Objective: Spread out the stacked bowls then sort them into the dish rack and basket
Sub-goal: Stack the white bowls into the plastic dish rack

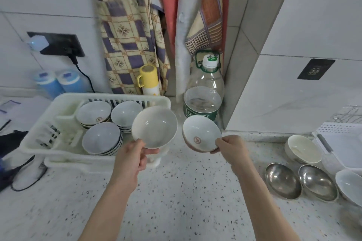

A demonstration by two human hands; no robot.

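From the head camera, you are in the sorting step. Your left hand (135, 154) pinches the near rim of a plain cream bowl (154, 127), held tilted in the air just over the right edge of the white dish rack (39, 138). Your right hand (229, 146) grips the near rim of a bowl with a red emblem (201, 136), also lifted, above the speckled counter (176, 191) between rack and basket.

The rack already holds three short stacks: an emblem stack (94, 112) at far left, a pale stack (125, 114) beside it, and a bluish stack (101, 139) nearer you. To my eye the emblem bowl belongs on the far-left stack, so your right hand would have to cross over your left; lower the cream bowl first.

At the right a cream bowl (303, 150), two steel bowls (282, 180) and a pale bowl (350, 184) wait on the counter near the white basket (333, 138), so sorting is unfinished.

As for writing, the large water bottle (203, 91) has a green label and a cap sticker, both too blurred to read. The bowl emblem is not legible either.
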